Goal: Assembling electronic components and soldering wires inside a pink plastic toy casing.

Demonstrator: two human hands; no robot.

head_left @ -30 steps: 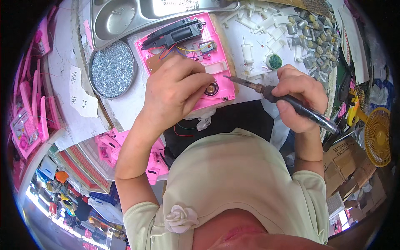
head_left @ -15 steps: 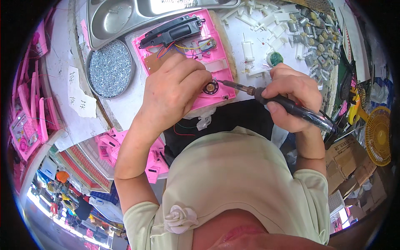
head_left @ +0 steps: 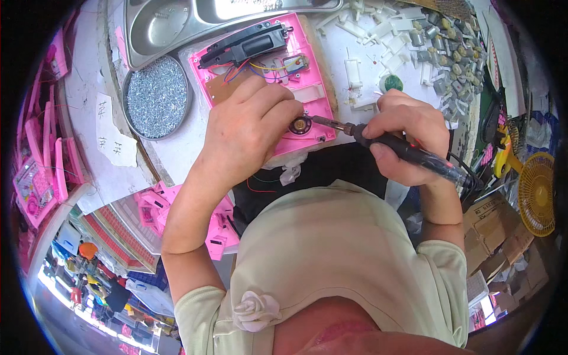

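My right hand (head_left: pixel 411 136) is wrapped round the dark handle of a soldering iron (head_left: pixel 423 161). The iron's metal tip points left, beside a small round black speaker (head_left: pixel 300 125) in a pink plastic housing (head_left: pixel 324 106). My left hand (head_left: pixel 251 127) rests over the housing, fingers curled together at the speaker's left edge; whatever they pinch is hidden. Farther up in the housing sit a black plastic mechanism (head_left: pixel 254 46) and a small motor (head_left: pixel 294 64), with yellow, blue and red wires between them. A brown board (head_left: pixel 220 89) is partly covered by my left hand.
Left of the housing stands a round tin of small screws (head_left: pixel 155 97), below a steel compartment tray (head_left: pixel 136 41). To the right lie white plastic parts (head_left: pixel 353 74), a green roll (head_left: pixel 390 83) and a heap of small motors (head_left: pixel 452 59). A yellow fan (head_left: pixel 536 192) is at far right.
My right hand and the soldering iron have shifted slightly left, with the tip a little lower near the speaker. My left hand stays almost where it was.
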